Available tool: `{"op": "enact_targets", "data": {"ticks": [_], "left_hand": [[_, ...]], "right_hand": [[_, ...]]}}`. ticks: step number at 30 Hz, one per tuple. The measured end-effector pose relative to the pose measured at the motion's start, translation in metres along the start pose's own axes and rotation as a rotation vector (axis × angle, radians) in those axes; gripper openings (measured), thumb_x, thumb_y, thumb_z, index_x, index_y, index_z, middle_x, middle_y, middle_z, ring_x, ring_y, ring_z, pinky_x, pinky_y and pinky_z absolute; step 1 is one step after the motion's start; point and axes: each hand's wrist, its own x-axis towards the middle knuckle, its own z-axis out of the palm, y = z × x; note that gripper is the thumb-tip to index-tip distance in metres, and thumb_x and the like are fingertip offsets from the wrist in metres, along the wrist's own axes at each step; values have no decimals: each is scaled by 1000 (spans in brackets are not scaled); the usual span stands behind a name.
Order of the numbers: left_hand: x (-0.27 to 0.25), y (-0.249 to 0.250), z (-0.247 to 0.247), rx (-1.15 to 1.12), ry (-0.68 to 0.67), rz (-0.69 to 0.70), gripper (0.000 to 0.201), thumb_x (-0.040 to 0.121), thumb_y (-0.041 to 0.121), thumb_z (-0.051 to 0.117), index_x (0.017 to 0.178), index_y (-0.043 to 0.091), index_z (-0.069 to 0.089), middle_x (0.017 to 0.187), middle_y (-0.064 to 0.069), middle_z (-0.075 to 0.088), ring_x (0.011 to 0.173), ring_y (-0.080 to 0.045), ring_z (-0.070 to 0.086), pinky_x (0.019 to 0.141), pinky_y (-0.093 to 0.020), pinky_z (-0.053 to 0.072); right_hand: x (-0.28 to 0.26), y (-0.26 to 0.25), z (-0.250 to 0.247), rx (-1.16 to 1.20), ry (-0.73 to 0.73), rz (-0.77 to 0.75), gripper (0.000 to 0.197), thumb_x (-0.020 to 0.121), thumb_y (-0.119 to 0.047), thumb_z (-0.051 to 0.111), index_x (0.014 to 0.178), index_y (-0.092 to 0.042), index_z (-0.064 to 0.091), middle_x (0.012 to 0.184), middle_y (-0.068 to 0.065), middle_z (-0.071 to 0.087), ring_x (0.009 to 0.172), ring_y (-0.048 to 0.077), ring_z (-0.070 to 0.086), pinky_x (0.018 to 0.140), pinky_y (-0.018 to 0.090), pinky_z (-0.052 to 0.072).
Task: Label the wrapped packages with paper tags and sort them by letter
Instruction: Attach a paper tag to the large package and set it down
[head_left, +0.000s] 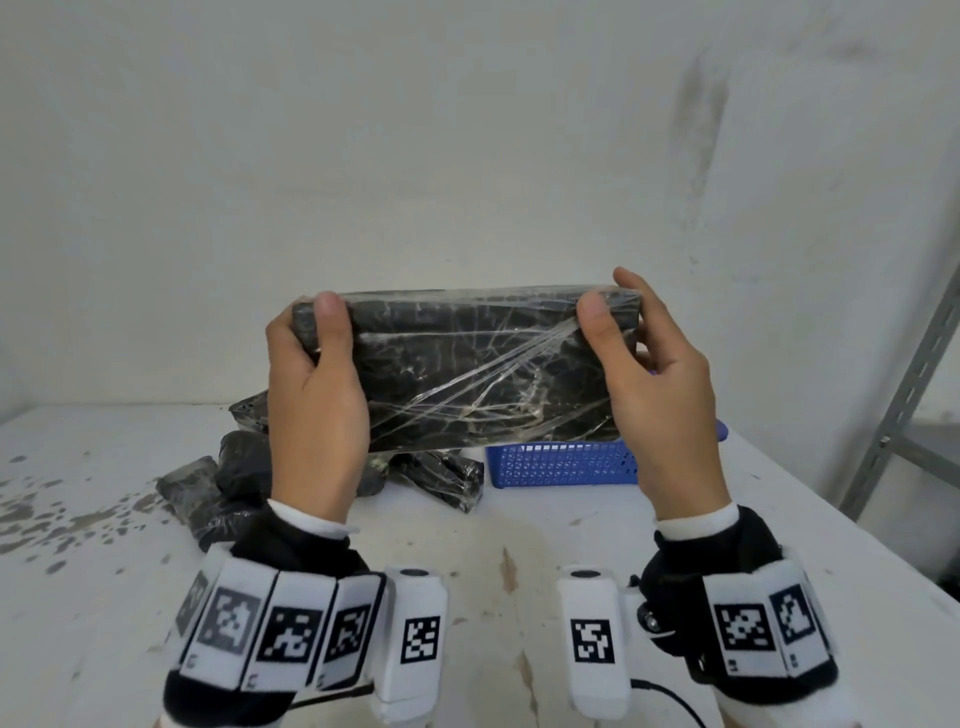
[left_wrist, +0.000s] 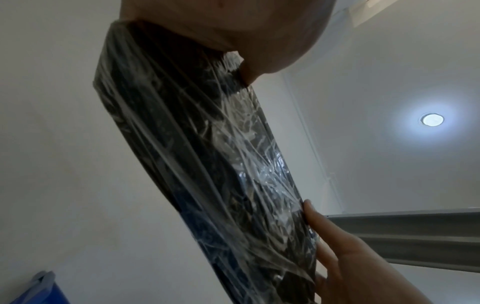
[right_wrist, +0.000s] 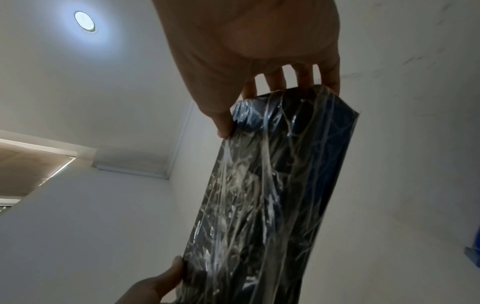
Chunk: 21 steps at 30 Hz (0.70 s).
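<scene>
Both hands are raised side by side, palms facing each other: left hand (head_left: 311, 410) and right hand (head_left: 660, 410) each grip one end of the wrapped package (head_left: 467, 364), thumbs in front.

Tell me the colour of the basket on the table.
The basket is blue, with a mesh-patterned wall; the head view shows it best.

Both hands hold a dark wrapped package (head_left: 467, 364) up above the white worktop (head_left: 519, 545): the left hand (head_left: 311, 405) grips its left end, the right hand (head_left: 660, 395) its right end, thumbs on the near face. Behind it lie more wrapped packages (head_left: 228, 483) beside a blue basket (head_left: 561, 465).
</scene>
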Motion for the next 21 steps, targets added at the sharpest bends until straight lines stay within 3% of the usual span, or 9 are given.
{"op": "enact_targets", "data": {"ticks": [4, 6, 9, 11, 13, 15, 17, 21], "left_hand": [[-2, -2, -1, 0, -31, -24, 50, 82, 71, 52, 110, 30, 56, 108, 5, 65, 110, -18, 60, 98, -47, 48], [-1, -2, 0, 16, -37, -27, 52, 77, 73, 57, 109, 32, 57, 111, 4, 65, 114, -19, 58, 99, -46, 48], [-4, 1, 2, 55, -31, 7, 47, 80, 56, 67, 114, 25, 57, 103, 14, 64, 98, -3, 62, 92, -31, 51], [-6, 3, 4, 78, -22, 24, 51, 77, 52, 71, 115, 22, 56, 100, 16, 63, 91, 4, 60, 88, -27, 51], [-8, 3, 4, 98, -24, 23, 60, 71, 54, 75, 118, 21, 55, 103, 15, 63, 92, 2, 60, 88, -28, 51], [-8, 0, 5, 108, -11, 23, 71, 64, 56, 79, 121, 21, 53, 107, 11, 63, 97, -4, 62, 92, -31, 51], [-10, -1, 6, 93, -2, 19, 75, 61, 55, 81, 121, 22, 52, 108, 12, 63, 99, -5, 62, 93, -34, 52], [-12, -5, 8, 100, 2, 43, 81, 57, 56, 82, 125, 23, 49, 104, 20, 60, 95, 8, 58, 91, -30, 52]], "right_hand": [[-1, 1, 0, -8, 3, -2, 65, 79, -62, 63, 140, -41, 52, 99, -13, 67, 91, 3, 65, 76, 16, 51], [-1, 3, 1, -28, 8, -4, 67, 79, -64, 65, 140, -40, 51, 108, -9, 69, 96, 5, 66, 81, 21, 54], [-4, 6, 3, -86, 11, -11, 88, 67, -77, 65, 144, -38, 44, 126, -9, 64, 116, 12, 61, 100, 37, 53], [-5, 8, 5, -107, 9, 3, 97, 62, -82, 63, 145, -36, 41, 128, -9, 62, 119, 15, 59, 102, 40, 52], [-7, 11, 6, -130, 5, 18, 103, 58, -86, 64, 145, -36, 39, 130, -10, 60, 124, 17, 56, 104, 42, 50], [-8, 10, 7, -172, -12, 39, 109, 55, -86, 68, 146, -37, 34, 133, -9, 55, 130, 20, 48, 105, 39, 47], [-10, 6, 8, -222, -34, 72, 109, 54, -80, 69, 146, -36, 32, 128, -6, 47, 132, 20, 40, 96, 30, 41], [-13, 4, 11, -265, -23, 100, 118, 48, -81, 69, 147, -32, 29, 133, 2, 41, 130, 18, 33, 94, 28, 37]]}}
